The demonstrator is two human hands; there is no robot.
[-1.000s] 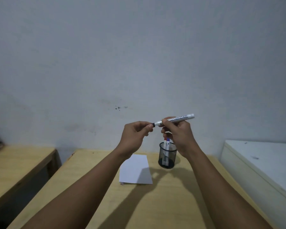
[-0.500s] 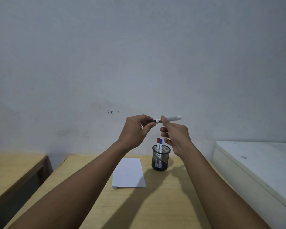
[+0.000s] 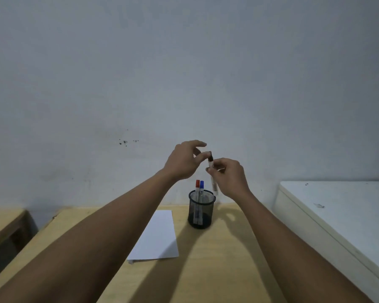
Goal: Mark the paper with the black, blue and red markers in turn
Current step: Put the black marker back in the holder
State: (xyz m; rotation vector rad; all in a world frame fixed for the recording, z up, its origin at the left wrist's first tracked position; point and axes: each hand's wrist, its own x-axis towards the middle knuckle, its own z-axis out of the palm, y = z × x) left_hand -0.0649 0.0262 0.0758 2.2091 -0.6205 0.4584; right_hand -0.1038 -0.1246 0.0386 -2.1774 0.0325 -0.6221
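Observation:
My right hand (image 3: pixel 231 177) grips the black marker (image 3: pixel 214 185), which stands nearly upright above the cup with its black cap (image 3: pixel 210 156) on top; it is blurred. My left hand (image 3: pixel 183 161) is just left of the cap, with the thumb beside it and the index finger lifted away. The red marker (image 3: pixel 197 185) and blue marker (image 3: pixel 202 185) stand caps up in a black mesh cup (image 3: pixel 207 212). A white sheet of paper (image 3: pixel 157 237) lies flat on the wooden table (image 3: pixel 217 272), left of the cup.
A white cabinet top (image 3: pixel 337 213) sits close on the right, level with the table. A second wooden surface (image 3: pixel 0 224) lies at the far left across a gap. A plain grey wall (image 3: pixel 184 73) stands right behind the table.
The black marker has swung from lying level to nearly upright in my right hand. My left hand's pinch on the cap end has loosened and its index finger has lifted.

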